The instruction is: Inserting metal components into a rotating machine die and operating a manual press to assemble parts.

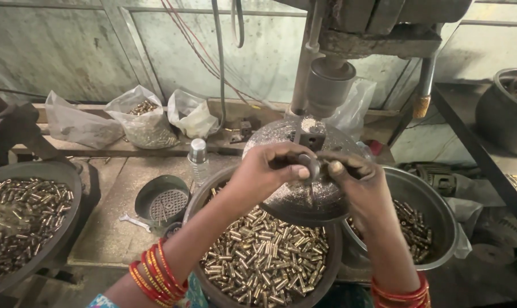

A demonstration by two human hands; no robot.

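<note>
My left hand and my right hand meet over the round metal table of a drill press, fingertips together on a small grey metal tool or lever. Whether a brass piece sits between the fingers is hidden. The drill chuck hangs just above. Directly below my wrists a large dark bowl is full of small brass cylinders. Red bangles ring both wrists.
A metal pot at right holds more brass pieces. Another wide pan of them sits at left. A small strainer bowl, a wrench, a little bottle and plastic bags lie behind.
</note>
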